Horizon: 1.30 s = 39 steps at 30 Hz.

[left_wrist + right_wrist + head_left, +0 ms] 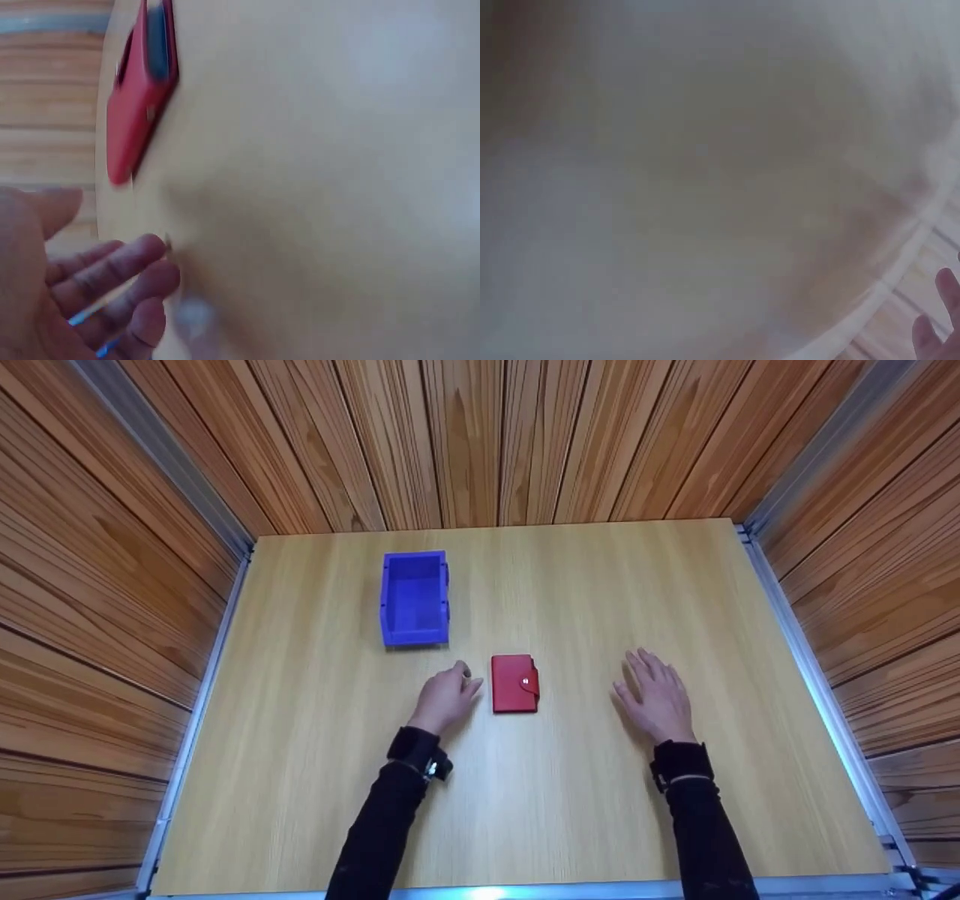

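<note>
A red snap-strap wallet or small notebook (513,683) lies flat on the tabletop, its strap and button toward the right. Just left of it is my left hand (444,697), not touching it, with loosely bent fingers and nothing held. In the left wrist view the red case (140,97) shows dark edges inside its cover, beyond the thumb and fingers. Farther off to the right, my right hand (660,701) is spread palm down over the table, holding nothing. Only a few blurred fingertips (946,289) of it show in the right wrist view.
A blue open plastic bin (415,600) stands behind my left hand, toward the back left. The light wooden table (577,810) is bordered by metal rails (817,675), with wood-panelled walls (465,442) at the back and both sides.
</note>
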Each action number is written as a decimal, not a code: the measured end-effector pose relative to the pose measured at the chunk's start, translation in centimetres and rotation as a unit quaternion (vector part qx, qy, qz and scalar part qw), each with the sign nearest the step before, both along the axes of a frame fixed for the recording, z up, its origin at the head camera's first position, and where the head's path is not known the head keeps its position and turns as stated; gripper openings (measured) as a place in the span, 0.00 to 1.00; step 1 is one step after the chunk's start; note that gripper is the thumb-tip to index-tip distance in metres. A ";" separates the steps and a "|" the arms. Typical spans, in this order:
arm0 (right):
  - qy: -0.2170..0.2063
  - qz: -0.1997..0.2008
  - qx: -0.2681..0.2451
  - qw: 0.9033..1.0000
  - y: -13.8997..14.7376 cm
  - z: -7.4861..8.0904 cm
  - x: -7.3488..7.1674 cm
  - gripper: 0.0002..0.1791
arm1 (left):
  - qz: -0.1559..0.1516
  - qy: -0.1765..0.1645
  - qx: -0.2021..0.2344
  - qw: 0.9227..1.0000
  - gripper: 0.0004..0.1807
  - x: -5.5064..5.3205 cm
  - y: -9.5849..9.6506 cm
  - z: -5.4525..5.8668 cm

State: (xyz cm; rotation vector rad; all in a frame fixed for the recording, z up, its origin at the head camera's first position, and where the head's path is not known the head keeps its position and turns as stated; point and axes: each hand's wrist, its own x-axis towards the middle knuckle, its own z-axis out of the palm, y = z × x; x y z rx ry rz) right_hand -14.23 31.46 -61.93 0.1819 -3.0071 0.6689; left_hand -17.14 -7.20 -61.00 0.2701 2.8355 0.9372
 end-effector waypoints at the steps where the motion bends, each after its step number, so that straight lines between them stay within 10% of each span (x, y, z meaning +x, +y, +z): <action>1: -0.002 0.006 0.003 1.000 -0.5 -0.1 -0.1 0.37 | 0.002 -0.008 -0.003 1.000 0.18 -0.1 0.6 0.0; 11: -0.043 0.044 -0.001 0.998 -6.9 0.9 -1.0 0.33 | 0.028 -0.057 -0.092 0.994 0.22 -0.7 5.0 0.3; 21: -0.111 0.043 -0.077 0.990 -13.1 1.4 -2.0 0.20 | 0.052 -0.036 -0.124 0.990 0.25 -0.5 5.9 0.1; 39: 0.039 0.043 0.086 0.995 -17.2 0.5 -2.5 0.19 | 0.043 0.002 -0.074 0.996 0.20 -0.2 5.6 -0.9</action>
